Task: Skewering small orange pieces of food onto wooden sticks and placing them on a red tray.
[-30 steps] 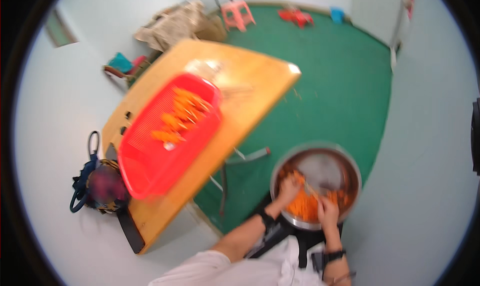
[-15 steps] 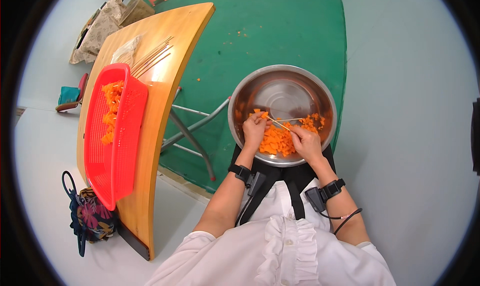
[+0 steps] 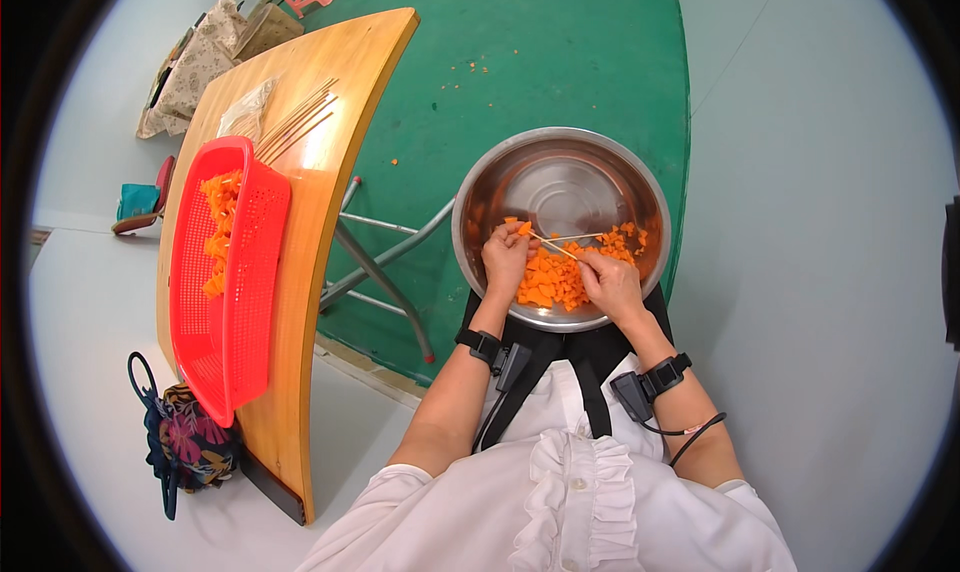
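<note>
A wide steel basin (image 3: 558,172) rests on my lap with a heap of small orange cut pieces (image 3: 548,280), perhaps carrot, in its near half. My left hand (image 3: 507,260) is over the left part of the heap, its fingertips pinched on one orange piece (image 3: 524,229). In my right hand (image 3: 612,286) is a thin wooden skewer (image 3: 553,244), slanting up and left to that piece. I cannot make out whether its tip has gone in. Beyond my right hand, a second thin stick (image 3: 585,237) lies across the far edge of the heap.
To the left stands a wooden table (image 3: 290,392) on metal legs (image 3: 380,272). A red perforated basket (image 3: 250,312) on it holds more orange pieces (image 3: 222,207). Several loose skewers (image 3: 300,122) and a plastic bag (image 3: 247,112) lie behind. A flowered bag (image 3: 195,437) hangs near the table's near end.
The whole view has shifted slightly. Both hands keep nearly the same pose over the basin, with the skewer still at the orange piece.
</note>
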Demonstrator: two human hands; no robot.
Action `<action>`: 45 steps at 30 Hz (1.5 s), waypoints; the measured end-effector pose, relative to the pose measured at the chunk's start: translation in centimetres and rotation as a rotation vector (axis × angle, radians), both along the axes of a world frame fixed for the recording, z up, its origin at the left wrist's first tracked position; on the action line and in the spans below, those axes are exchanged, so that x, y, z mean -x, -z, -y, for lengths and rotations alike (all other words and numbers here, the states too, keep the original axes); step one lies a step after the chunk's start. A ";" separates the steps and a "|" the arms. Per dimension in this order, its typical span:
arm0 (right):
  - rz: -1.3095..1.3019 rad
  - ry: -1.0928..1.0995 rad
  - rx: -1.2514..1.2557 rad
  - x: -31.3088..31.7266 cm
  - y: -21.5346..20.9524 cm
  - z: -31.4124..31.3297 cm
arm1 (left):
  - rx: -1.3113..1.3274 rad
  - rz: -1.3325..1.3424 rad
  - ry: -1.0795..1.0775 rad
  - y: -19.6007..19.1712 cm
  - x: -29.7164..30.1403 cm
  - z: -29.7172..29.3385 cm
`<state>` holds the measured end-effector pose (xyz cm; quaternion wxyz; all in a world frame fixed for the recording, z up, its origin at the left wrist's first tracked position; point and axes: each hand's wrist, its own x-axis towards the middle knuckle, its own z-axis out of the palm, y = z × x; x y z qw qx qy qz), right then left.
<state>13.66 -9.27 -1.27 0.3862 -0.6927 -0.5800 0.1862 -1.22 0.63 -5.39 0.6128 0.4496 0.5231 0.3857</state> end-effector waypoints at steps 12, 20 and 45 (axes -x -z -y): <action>0.121 -0.053 0.049 0.0 1.0 0.2 | -0.326 -0.482 0.084 0.5 -0.1 0.8; 0.114 -0.118 0.220 -0.4 1.1 -0.1 | -0.377 -0.503 0.115 0.3 0.0 0.9; 0.143 -0.077 0.194 0.0 1.7 -0.2 | -0.327 -0.292 0.658 -0.9 0.0 1.3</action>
